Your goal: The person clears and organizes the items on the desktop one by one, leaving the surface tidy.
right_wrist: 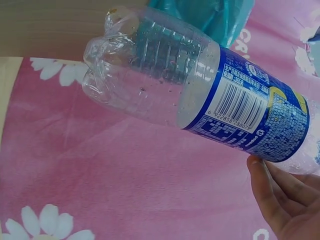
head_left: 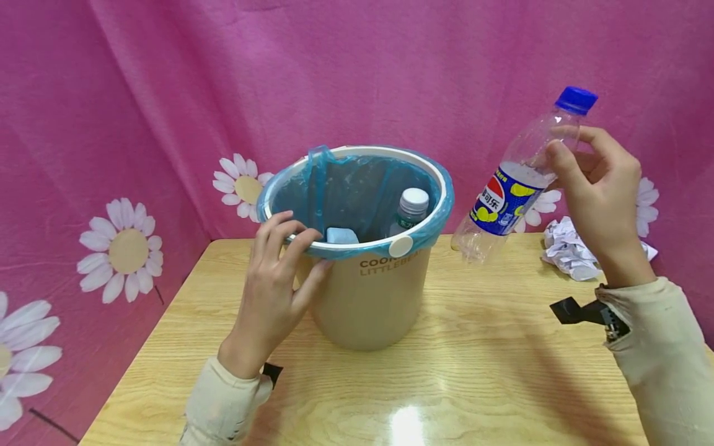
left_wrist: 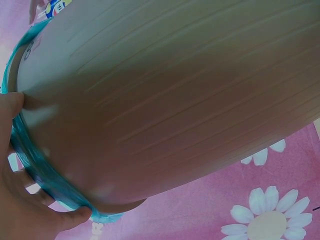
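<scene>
- The right hand (head_left: 602,186) is clamped on a clear plastic bottle with a blue label (head_left: 515,186), thumb on one side and fingers on the other.
- The bottle is up in the air, to the right of the bin and apart from it. It tilts, with its ridged blue cap (head_left: 577,100) up and its bumpy bottom down. Its thin, shiny sides have ridges and tiny specks, and the label wraps round it with black-and-white bars.
- The left hand (head_left: 273,279) is clamped on the edge of a round beige plastic bin (head_left: 368,303), with fingers bent over the rim. The bin has smooth sides with faint lines.
- A thin, wrinkly blue plastic bag (head_left: 362,179) lines the bin and folds over its top, under a hard white ring (head_left: 357,247).
- Inside sit a white-capped bottle with a green label (head_left: 413,210) and a pale blue, blocky thing (head_left: 341,236); I cannot tell what that is.
- Crumpled white paper (head_left: 571,251), all pointy folds, lies on the shiny, stripy wood tabletop (head_left: 474,371), behind the right hand.
- Soft pink cloth with white daisies (head_left: 390,74) hangs behind.
</scene>
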Demonstrator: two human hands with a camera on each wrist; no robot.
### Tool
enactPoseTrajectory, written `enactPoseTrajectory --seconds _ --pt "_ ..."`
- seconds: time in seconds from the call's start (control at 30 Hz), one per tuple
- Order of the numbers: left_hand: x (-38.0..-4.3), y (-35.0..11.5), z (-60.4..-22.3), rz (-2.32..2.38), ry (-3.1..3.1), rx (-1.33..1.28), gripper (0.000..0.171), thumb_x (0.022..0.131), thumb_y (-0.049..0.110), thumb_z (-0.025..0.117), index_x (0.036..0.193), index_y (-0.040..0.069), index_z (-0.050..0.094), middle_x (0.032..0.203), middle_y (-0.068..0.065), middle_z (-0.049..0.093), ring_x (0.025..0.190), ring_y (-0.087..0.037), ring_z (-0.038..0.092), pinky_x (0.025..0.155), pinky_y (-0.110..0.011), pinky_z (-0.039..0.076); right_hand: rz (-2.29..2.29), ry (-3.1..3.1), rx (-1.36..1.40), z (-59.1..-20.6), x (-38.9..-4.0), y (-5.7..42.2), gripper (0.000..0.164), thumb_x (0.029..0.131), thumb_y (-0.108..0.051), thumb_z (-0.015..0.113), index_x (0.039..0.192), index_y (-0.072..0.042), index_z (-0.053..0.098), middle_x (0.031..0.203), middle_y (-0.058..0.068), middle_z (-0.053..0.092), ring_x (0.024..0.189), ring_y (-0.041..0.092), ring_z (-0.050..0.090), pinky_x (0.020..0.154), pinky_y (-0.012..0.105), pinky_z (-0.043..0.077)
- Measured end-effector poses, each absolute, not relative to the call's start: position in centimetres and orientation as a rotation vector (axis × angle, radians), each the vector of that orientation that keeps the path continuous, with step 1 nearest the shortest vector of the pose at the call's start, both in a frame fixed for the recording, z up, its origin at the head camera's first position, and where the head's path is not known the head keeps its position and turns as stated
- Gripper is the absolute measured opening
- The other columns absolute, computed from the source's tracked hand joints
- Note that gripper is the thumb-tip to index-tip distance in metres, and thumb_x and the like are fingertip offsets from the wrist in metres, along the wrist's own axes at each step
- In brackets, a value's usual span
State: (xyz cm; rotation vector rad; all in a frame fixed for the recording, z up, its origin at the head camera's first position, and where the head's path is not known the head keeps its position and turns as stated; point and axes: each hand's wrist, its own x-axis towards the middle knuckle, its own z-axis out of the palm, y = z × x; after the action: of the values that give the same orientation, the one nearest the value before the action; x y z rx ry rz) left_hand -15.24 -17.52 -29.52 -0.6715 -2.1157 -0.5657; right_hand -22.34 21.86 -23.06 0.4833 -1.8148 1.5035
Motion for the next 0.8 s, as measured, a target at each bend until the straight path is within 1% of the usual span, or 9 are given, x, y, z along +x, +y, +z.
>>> enactPoseTrajectory --seconds 0.13,0.27,0.47,0.67,0.8 --pt "-15.3 -17.5 -29.7 -0.562 -2.112 -0.672 0.038 0.088 0.023 0.074 0.122 0.012 0.061 0.122 -0.014 0.054 0.137 -0.033 0.037 0.11 -0.056 0.035 1.523 -1.709 0.569 -22.2 -22.5 21.6 0.026 0.093 -0.011 0.066 0.116 0.001 0.069 0.086 0.004 0.076 0.07 0.01 0.071 0.064 0.016 0.055" --pt "-15.3 -17.6 -29.7 -0.561 -2.114 -0.672 0.038 0.088 0.023 0.074 0.122 0.012 0.061 0.123 -0.014 0.054 0.137 -0.032 0.037 0.11 -0.056 0.035 1.523 -1.635 0.626 -21.5 -22.6 21.4 0.026 0.092 -0.01 0.067 0.114 0.004 0.068 0.085 0.007 0.076 0.067 0.01 0.072 0.062 0.016 0.055" --pt "-15.3 -17.5 -29.7 -0.575 -2.115 -0.677 0.038 0.088 0.023 0.073 0.122 0.012 0.061 0.122 -0.014 0.054 0.137 -0.033 0.038 0.11 -0.056 0.035 1.569 -1.579 0.637 -20.2 -22.5 21.6 0.026 0.091 -0.012 0.07 0.112 0.004 0.068 0.086 0.009 0.076 0.068 0.012 0.073 0.061 0.016 0.055" --pt "-15.2 -17.5 -29.6 -0.57 -2.118 -0.674 0.038 0.088 0.025 0.073 0.122 0.012 0.061 0.123 -0.014 0.054 0.137 -0.032 0.037 0.11 -0.056 0.035 1.547 -1.514 0.65 -18.7 -22.5 21.6 0.026 0.089 -0.011 0.072 0.109 0.004 0.069 0.086 0.012 0.076 0.069 0.014 0.073 0.06 0.016 0.055" --pt "-15.2 -17.6 -29.6 -0.566 -2.116 -0.671 0.038 0.088 0.025 0.073 0.122 0.012 0.061 0.122 -0.014 0.054 0.137 -0.033 0.038 0.11 -0.057 0.036 1.49 -1.498 0.648 -17.8 -22.5 21.3 0.027 0.088 -0.012 0.071 0.11 0.002 0.069 0.088 0.013 0.076 0.074 0.016 0.074 0.061 0.016 0.055"
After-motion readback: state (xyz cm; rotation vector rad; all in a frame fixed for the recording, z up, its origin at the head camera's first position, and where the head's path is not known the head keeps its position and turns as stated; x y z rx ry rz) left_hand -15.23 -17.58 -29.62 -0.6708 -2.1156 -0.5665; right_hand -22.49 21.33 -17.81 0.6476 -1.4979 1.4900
